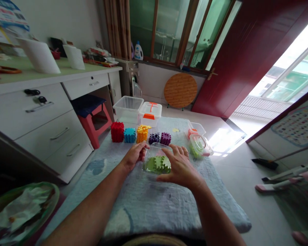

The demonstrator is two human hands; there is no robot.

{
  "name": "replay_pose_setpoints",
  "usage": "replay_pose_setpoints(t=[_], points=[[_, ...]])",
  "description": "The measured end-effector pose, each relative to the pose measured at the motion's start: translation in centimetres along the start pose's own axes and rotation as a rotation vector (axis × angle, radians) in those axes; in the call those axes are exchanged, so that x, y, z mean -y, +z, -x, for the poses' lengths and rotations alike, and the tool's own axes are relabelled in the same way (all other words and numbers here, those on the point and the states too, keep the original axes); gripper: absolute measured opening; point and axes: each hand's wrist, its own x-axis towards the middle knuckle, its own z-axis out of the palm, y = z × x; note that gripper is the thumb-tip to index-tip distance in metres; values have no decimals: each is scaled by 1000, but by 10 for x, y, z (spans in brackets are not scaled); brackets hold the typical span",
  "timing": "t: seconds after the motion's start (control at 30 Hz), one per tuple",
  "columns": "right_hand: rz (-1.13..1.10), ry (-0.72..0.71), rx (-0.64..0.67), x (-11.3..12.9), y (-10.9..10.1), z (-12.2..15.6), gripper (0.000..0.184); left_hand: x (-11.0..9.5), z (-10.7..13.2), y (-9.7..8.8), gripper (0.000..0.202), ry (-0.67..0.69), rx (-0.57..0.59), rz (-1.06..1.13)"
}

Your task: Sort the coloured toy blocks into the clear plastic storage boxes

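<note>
A clear plastic container [150,168] with light green notched puzzle pieces [157,163] lies on the cloth-covered table [143,201]. My left hand [135,155] is at its left side, fingers curled against the rim. Over the right side spreads my right hand [181,165], fingers apart and thumb toward me, partly covering the pieces. Beyond the container stand a red cube [117,132], a blue cube [129,135], a yellow cube [142,134], a dark purple cube [154,138] and a purple cube [165,138], all with notched edges.
Behind the cubes are an open clear bin [128,108] and a lidded box [150,112] with orange clasps. On the right, a clear container [200,145] holds green pieces; another [195,129] has orange-red ones. A pink stool [97,121] stands left, a waste basket [55,194] nearer me.
</note>
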Motion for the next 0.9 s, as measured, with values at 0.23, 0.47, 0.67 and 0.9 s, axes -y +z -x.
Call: replay_pose_setpoints(t=[0.23, 0.47, 0.67, 0.9], points=[[23, -4, 95, 11, 9, -14, 94, -3, 2, 1, 44, -9, 25, 6], [19, -11, 112, 11, 15, -14, 99, 0, 0, 0, 31, 26, 16, -104], [-9, -43, 122, 10, 15, -12, 98, -1, 0, 1, 27, 40, 4, -117], [-121, -54, 62, 1, 9, -13, 70, -3, 1, 1, 27, 28, 8, -135]])
